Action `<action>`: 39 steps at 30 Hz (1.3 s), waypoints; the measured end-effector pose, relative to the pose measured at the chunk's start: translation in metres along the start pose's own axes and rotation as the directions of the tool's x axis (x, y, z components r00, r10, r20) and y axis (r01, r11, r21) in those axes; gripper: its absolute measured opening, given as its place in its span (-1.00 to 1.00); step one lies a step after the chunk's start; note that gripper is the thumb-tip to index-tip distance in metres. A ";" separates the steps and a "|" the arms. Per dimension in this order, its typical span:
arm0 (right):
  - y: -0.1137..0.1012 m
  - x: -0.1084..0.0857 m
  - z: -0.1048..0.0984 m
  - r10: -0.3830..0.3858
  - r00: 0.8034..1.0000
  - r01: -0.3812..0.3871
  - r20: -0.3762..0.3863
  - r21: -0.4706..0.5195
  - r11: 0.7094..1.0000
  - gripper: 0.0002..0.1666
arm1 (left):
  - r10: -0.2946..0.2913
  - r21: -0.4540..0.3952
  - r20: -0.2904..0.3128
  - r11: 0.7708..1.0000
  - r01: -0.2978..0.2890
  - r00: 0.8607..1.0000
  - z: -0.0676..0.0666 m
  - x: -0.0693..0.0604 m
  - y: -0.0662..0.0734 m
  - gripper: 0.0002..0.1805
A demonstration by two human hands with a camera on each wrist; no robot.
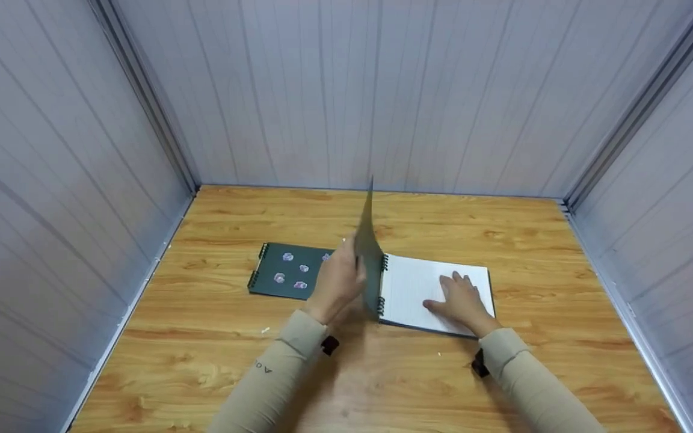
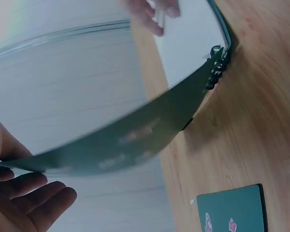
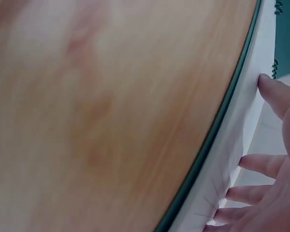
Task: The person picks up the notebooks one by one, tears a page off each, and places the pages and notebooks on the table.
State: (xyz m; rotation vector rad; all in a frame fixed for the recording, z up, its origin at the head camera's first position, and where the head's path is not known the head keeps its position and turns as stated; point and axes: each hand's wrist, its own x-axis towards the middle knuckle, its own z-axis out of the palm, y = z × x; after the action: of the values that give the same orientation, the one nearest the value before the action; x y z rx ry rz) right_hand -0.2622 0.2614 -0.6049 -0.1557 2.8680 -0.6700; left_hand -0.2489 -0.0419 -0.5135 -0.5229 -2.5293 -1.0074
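A spiral-bound notebook lies open on the wooden table, its white page (image 1: 406, 288) facing up. The dark green cover (image 1: 369, 240) stands nearly upright along the black spiral binding (image 1: 382, 305). My left hand (image 1: 337, 279) pinches that cover by its free edge; in the left wrist view the cover (image 2: 111, 145) bows between hand and binding. My right hand (image 1: 462, 302) rests on the page with fingers spread, and the right wrist view shows its fingertips touching the paper (image 3: 234, 130). A second green notebook (image 1: 271, 264) with flower stickers lies shut at left, partly hidden behind my left hand.
Pale panelled walls (image 1: 346, 90) enclose the wooden table (image 1: 202, 361) at the back and both sides. Small white scraps (image 1: 265, 330) lie near the front of the notebooks.
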 end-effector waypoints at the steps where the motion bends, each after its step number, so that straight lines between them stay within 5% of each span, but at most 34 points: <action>1: 0.003 0.000 -0.001 0.006 1.000 -0.006 0.004 0.002 1.000 0.07 | -0.011 -0.045 -0.025 0.999 0.010 1.000 -0.002 0.000 -0.001 -0.51; 5: 0.015 0.001 -0.007 0.030 0.999 -0.030 0.012 0.039 0.999 0.10 | -0.076 -0.219 -0.099 0.974 0.053 0.992 -0.010 0.001 -0.006 -0.69; 8: 0.026 0.001 -0.014 0.041 0.999 -0.042 0.027 0.054 0.998 0.12 | -0.170 -0.344 -0.132 0.932 0.116 0.977 -0.017 0.001 -0.010 -0.71; 13: 0.048 -0.002 -0.029 0.068 0.996 -0.072 0.051 0.070 0.995 0.12 | -0.350 -0.421 -0.073 0.860 0.289 0.934 -0.027 0.003 -0.019 -0.64; 20: 0.077 -0.012 -0.052 0.114 0.989 -0.121 0.091 0.081 0.989 0.14 | -0.481 -0.213 0.143 0.839 0.502 0.865 -0.020 -0.005 -0.039 -0.37; 25: 0.090 -0.017 -0.061 0.129 0.985 -0.140 0.115 0.094 0.986 0.13 | -0.528 -0.022 0.247 0.835 0.550 0.812 -0.010 -0.020 -0.049 -0.23; 30: 0.096 -0.025 -0.064 0.121 0.986 -0.132 0.118 0.088 0.987 0.12 | -0.493 0.083 0.304 0.866 0.493 0.815 -0.001 -0.036 -0.050 -0.39; 36: 0.100 -0.035 -0.066 0.142 0.980 -0.152 0.136 0.065 0.986 0.12 | -0.485 0.162 0.362 0.874 0.459 0.796 0.007 -0.047 -0.047 -0.81; 39: 0.100 -0.035 -0.066 0.127 0.983 -0.135 0.131 0.056 0.989 0.13 | -0.468 0.240 0.344 0.882 0.405 0.814 0.008 -0.045 -0.042 -0.87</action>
State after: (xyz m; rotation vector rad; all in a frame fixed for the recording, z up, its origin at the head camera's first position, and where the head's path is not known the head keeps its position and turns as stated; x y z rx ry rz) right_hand -0.2476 0.3843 -0.5858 0.0006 2.7027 -0.7000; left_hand -0.2308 -0.0734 -0.5642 -0.0887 -3.1592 -0.9038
